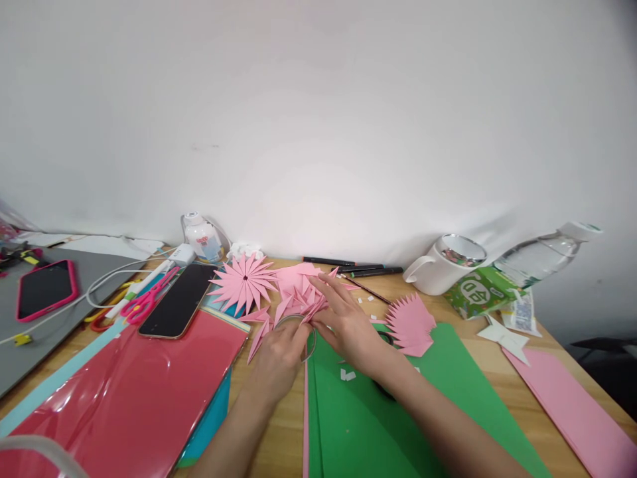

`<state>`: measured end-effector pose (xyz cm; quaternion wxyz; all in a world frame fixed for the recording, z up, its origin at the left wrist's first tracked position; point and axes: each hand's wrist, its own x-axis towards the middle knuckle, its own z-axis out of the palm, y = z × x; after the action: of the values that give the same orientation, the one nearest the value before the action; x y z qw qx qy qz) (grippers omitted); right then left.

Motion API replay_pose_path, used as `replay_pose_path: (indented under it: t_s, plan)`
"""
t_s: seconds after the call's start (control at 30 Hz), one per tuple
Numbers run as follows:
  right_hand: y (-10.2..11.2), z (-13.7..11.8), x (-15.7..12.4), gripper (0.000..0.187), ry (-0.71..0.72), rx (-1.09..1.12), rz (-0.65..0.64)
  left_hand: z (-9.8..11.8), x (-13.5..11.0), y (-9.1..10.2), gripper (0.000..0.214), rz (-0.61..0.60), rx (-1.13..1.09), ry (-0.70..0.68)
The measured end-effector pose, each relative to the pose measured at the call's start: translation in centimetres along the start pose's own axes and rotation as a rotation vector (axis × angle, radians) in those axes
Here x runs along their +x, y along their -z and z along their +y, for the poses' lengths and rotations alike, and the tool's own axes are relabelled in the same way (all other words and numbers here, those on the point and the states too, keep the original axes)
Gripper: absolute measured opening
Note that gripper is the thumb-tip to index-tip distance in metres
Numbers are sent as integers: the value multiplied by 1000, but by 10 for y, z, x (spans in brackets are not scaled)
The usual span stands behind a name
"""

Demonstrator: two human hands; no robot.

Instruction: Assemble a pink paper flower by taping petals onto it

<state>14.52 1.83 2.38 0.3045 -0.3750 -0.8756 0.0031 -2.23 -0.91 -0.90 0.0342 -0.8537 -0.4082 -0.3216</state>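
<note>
Between my two hands is a piece of folded pink paper [301, 304] with pointed pleats. My left hand [279, 364] is closed on its near edge. My right hand [351, 328] reaches over it from the right, thumb and fingers on the paper, partly hiding it. A thin pale ring [311, 346], whose kind I cannot make out, shows beside my left fingers. A round pink paper pinwheel [245, 279] lies just left of the hands, and a pink paper fan [411, 325] lies to the right. Black-handled scissors [385, 338] are mostly hidden under my right wrist.
Green paper sheets [373, 425] with white scraps [348, 375] lie below my right arm. On the left are a red sheet pack [124, 392], a black phone [179, 302] and pink scissors [146, 300]. Markers [368, 269], a white mug [442, 265] and a bottle [542, 259] stand behind.
</note>
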Motion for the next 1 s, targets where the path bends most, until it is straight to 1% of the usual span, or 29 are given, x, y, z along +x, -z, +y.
replay_pose_path:
  t_s: [0.13, 0.27, 0.37, 0.53, 0.63, 0.83, 1.0]
  plan:
    - [-2, -2, 1, 19, 24, -51, 5, 1, -1, -1, 27, -48, 8, 9]
    - [-10, -4, 0, 17, 28, -94, 58, 1, -1, -1, 26, -39, 41, 7]
    - [-17, -6, -1, 16, 1, -146, 78, -1, -1, -2, 27, -34, 31, 8]
    - [-23, -7, -1, 17, -68, -197, 60, -3, -2, -4, 28, -9, 59, 16]
    - [-25, -7, -2, 17, -85, -178, 59, -4, -2, -4, 28, -4, 57, 13]
    - [-25, -2, -4, 15, -164, -48, 85, -5, -5, -3, 27, -21, 35, 29]
    - [-16, 4, -4, 18, -81, -8, 26, -5, -5, -3, 27, -28, 37, 21]
